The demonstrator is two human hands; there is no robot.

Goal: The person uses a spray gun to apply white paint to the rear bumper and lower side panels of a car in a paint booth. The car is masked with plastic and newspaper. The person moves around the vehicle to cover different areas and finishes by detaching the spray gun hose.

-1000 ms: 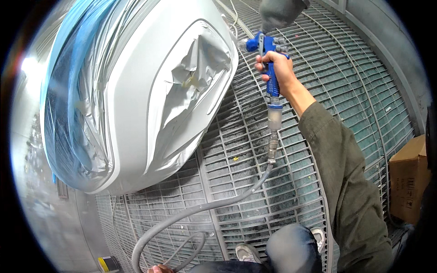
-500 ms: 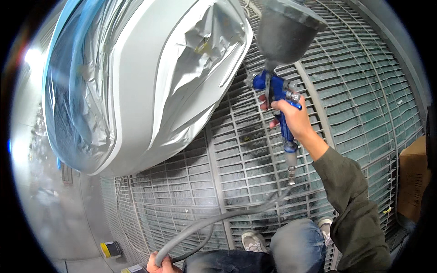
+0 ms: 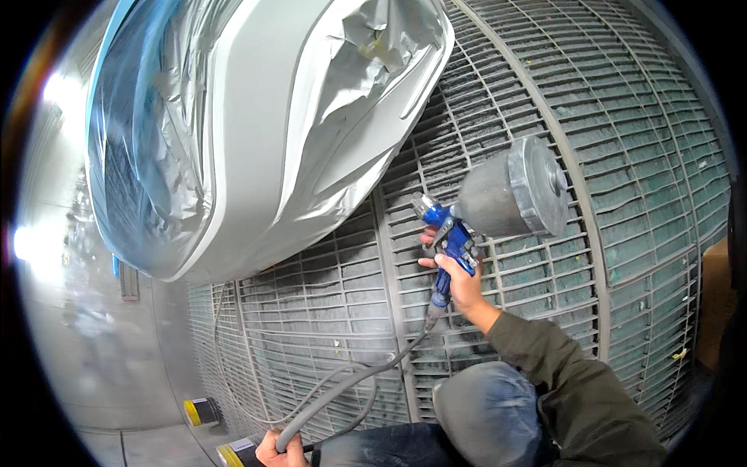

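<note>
My right hand point(image 3: 465, 286) grips a blue spray gun point(image 3: 450, 240) below its large grey cup point(image 3: 498, 194), which is tipped to the right. The gun's nozzle points up-left toward a white curved vehicle panel point(image 3: 241, 132), partly covered in crumpled grey masking and translucent blue film point(image 3: 136, 132); they do not appear to touch. A grey hose point(image 3: 366, 373) runs from the gun's handle down to my left hand point(image 3: 276, 447), which is closed around it at the lower edge, beside my leg.
A ridged metal grate floor point(image 3: 638, 171) spreads under the panel and my legs point(image 3: 482, 412). Yellow-labelled dark cans point(image 3: 205, 411) stand at the lower left. A cardboard box point(image 3: 712, 303) is at the right edge, and a pale wall with bright lights is at the left.
My right hand has lowered the gun and turned it, so the cup now leans right instead of standing at the top. The panel sits slightly higher and further right in view.
</note>
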